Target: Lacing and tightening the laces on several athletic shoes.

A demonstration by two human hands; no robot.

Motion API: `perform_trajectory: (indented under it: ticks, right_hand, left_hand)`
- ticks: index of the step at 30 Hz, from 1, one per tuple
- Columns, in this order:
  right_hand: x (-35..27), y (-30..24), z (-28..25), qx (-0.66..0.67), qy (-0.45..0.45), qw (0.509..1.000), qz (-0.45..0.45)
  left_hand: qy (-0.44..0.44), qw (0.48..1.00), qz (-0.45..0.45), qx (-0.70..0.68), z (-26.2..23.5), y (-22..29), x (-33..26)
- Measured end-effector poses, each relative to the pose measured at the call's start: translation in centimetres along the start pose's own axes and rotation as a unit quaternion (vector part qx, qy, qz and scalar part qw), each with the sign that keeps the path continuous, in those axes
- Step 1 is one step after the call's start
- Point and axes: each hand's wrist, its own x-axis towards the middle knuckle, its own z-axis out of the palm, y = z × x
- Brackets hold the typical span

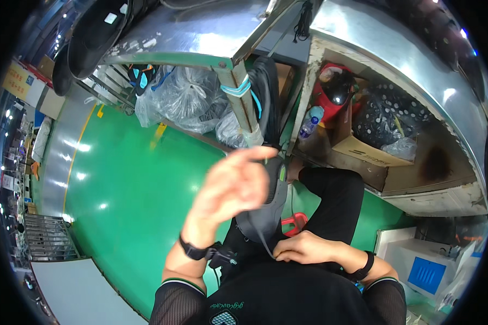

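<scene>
A dark grey shoe-like piece (262, 218) with a green patch lies over my lap, partly hidden behind my left hand. From it a thin dark lace (264, 245) runs down to the fingertips of my right hand (305, 248). That hand is closed, its fingers pinching the lace close to my black shirt. Raised above the shoe-like piece, my left hand (234, 184) is smeared by motion. Its index finger points to the right and the others look curled; whether anything is between them I cannot make out.
Metal-topped benches (200, 40) stand ahead, with clear plastic bags (187, 100) beneath. At right, an open cabinet (417, 187) holds a cardboard box (371, 153), a small bottle (309, 127) and a red container (331, 105). A red object (294, 223) rests between my legs above the green floor (124, 189).
</scene>
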Motion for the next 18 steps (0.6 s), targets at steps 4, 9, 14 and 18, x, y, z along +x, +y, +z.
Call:
perform_trajectory:
  ticks: [4,9,14,18]
  right_hand:
    - [-6.8,3.7,-2.8,0.611,0.257,0.729,0.170]
    - [-14.7,10.2,-8.9,0.710,0.480,0.515,0.020]
    - [-19.3,14.0,-13.7,0.660,0.585,0.462,-0.093]
    - [-31.1,24.7,-17.9,0.500,0.712,0.487,-0.075]
  left_hand:
    - [0.144,0.939,0.291,-0.111,-4.1,7.7,-6.6]
    - [0.560,0.759,0.306,-0.133,-22.7,8.7,-27.2]
    - [0.735,0.590,0.275,-0.188,-27.3,3.1,-39.8]
    - [0.795,0.515,0.265,-0.183,-26.0,2.5,-45.4]
